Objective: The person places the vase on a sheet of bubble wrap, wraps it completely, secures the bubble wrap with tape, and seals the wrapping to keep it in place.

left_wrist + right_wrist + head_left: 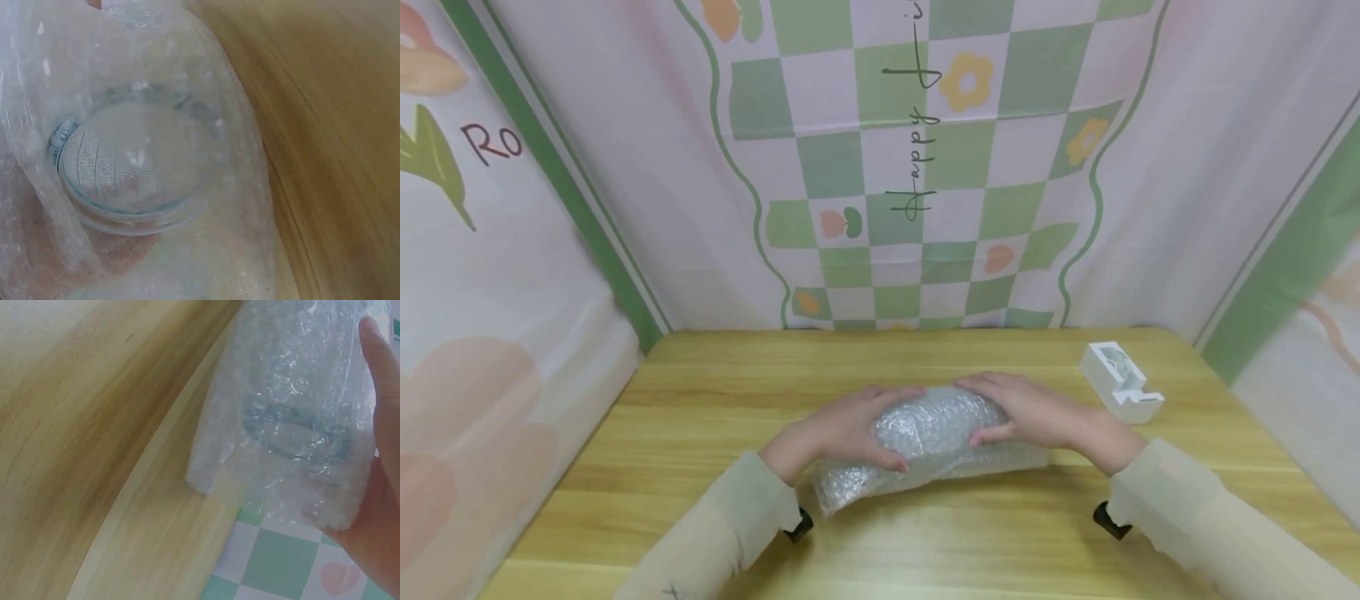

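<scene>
A roll of clear bubble wrap (943, 425) lies sideways on the table, wound around a clear glass vessel. Through its open end in the left wrist view, I see the round rim of the glass (115, 222) and raised dots and ridges on its wall. My left hand (850, 429) grips the left part of the bundle, thumb toward me and fingers over the far side. Opposite it, my right hand (1033, 412) holds the right part in the same way. In the right wrist view the wrap (281, 369) extends past the blurred ring of the glass (294, 450).
A white tape dispenser (1120, 383) with a clear roll stands at the back right of the wooden table (737, 358). Behind the table hangs a green-and-white checked curtain (895, 167), with more printed cloth on both sides. Loose wrap edges spread flat beyond the bundle.
</scene>
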Available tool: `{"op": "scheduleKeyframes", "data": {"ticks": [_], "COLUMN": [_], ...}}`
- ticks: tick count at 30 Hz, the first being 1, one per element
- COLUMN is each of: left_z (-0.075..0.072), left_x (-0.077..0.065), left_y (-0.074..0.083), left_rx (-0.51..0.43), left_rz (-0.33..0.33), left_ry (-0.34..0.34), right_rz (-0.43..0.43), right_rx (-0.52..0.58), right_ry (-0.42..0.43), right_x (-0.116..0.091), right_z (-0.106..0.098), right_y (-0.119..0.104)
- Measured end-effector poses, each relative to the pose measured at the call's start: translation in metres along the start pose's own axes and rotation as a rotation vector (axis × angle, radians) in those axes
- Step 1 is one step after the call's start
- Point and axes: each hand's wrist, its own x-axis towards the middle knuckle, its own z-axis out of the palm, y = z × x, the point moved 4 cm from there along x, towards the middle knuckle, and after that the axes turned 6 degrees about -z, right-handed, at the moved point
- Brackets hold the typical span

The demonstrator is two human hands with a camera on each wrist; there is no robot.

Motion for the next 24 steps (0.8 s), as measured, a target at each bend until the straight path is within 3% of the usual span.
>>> {"op": "scheduleKeyframes", "data": {"ticks": [8, 18, 24], "left_z": [0.0, -0.001, 0.001], "left_x": [0.003, 0.004, 0.0], "left_y": [-0.008, -0.007, -0.009], "left_rx": [-0.088, -0.113, -0.21], "left_rz": [-0.002, 0.004, -0.029], "left_ry": [-0.03, -0.05, -0.07], "right_rz": [-0.003, -0.022, -0.07], "right_rx": [-0.019, -0.039, 0.01], "right_ry": [-0.006, -0.028, -0.061], "right_x": [0.001, 0.002, 0.012], "right_z": [0.004, 0.006, 0.004], "right_y": [0.0, -0.001, 0.003]}}
